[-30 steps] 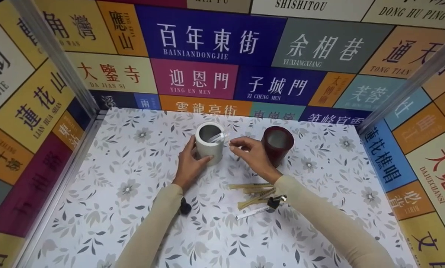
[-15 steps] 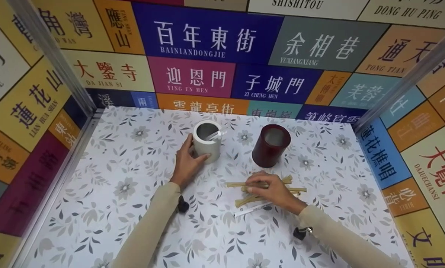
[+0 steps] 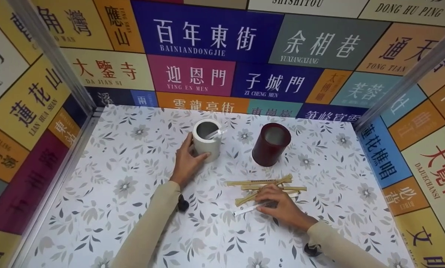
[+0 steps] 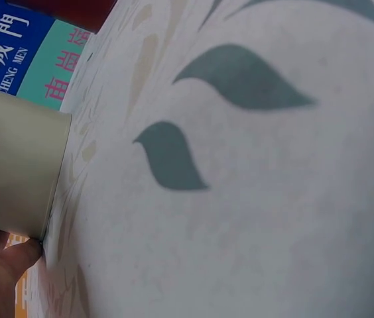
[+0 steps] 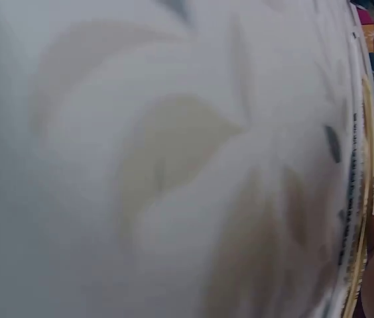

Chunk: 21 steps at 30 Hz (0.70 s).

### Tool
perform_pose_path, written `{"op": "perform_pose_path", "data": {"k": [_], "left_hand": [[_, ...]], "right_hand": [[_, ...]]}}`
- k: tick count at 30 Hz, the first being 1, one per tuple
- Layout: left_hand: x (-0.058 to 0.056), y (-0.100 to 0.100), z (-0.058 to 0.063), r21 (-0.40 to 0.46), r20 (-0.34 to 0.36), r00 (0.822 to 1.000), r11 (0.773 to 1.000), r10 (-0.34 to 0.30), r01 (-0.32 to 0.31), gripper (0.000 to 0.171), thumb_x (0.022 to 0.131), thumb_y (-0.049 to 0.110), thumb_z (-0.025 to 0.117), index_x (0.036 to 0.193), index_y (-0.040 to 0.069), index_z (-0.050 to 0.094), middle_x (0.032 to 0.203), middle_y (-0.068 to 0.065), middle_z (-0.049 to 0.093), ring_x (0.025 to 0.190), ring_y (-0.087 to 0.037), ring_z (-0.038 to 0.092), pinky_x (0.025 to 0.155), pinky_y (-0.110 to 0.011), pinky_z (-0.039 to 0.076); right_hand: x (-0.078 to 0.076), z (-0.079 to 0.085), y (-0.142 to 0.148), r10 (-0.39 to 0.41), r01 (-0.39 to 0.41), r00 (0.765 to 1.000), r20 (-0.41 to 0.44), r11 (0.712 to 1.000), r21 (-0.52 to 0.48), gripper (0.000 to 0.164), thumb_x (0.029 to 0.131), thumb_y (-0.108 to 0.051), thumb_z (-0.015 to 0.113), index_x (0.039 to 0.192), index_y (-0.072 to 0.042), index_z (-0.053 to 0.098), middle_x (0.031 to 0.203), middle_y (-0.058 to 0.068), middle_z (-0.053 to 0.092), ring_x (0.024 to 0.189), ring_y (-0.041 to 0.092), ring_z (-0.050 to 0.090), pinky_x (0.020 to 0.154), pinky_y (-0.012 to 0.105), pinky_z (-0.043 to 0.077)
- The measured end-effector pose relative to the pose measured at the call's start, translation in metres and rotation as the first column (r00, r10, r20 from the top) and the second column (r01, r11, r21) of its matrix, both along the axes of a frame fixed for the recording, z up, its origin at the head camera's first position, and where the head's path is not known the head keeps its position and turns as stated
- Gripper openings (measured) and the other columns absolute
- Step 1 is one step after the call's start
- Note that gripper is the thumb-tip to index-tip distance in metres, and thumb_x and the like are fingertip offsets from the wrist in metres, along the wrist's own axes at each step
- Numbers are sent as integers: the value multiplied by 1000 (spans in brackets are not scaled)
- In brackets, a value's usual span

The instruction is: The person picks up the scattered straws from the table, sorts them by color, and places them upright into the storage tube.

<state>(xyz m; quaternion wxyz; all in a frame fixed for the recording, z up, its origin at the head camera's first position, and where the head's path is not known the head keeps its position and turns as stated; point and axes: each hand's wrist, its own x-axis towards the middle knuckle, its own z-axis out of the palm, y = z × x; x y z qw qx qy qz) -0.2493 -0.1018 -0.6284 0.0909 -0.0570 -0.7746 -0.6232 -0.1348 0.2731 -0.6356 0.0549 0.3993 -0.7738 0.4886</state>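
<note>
My left hand (image 3: 187, 162) holds a cream-white cylindrical holder (image 3: 208, 150) by its left side, with the thumb across the front. The holder stands upright on the table. Clear-wrapped, straw-like sticks (image 3: 215, 133) lean out over its right rim. Lower right, my right hand (image 3: 282, 206) is over a slim white wrapped stick (image 3: 244, 211), thumb on the near side and fingers beyond it, with a gap between. Several slim brown paper packets (image 3: 241, 182) with flared ends lie crossed just behind these fingers. Part of the white stick is hidden under the hand.
A dark red cylindrical holder (image 3: 269, 150) stands upright to the right of the cream one, behind the packets. Its grey inside shows. A floral-patterned sheet (image 3: 125, 216) covers the table. Walls with colourful sign panels (image 3: 207, 33) enclose the back and sides.
The right hand has moved from beside the cream holder's rim down past the brown packets to the white stick. The left hand keeps its grip on the holder.
</note>
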Motion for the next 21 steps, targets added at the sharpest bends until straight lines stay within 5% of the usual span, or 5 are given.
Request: {"op": "perform_pose_path", "data": {"k": [21], "left_hand": [[1, -1, 1, -19, 39, 999, 1000, 2, -1, 109, 92, 21, 94, 176, 8, 26, 175, -10, 40, 158, -30, 44, 130, -44, 38]], "right_hand": [[-6, -9, 22, 17, 27, 982, -190, 973, 230, 18, 93, -10, 90, 107, -20, 84, 109, -5, 70, 114, 24, 57, 103, 38, 33]]}}
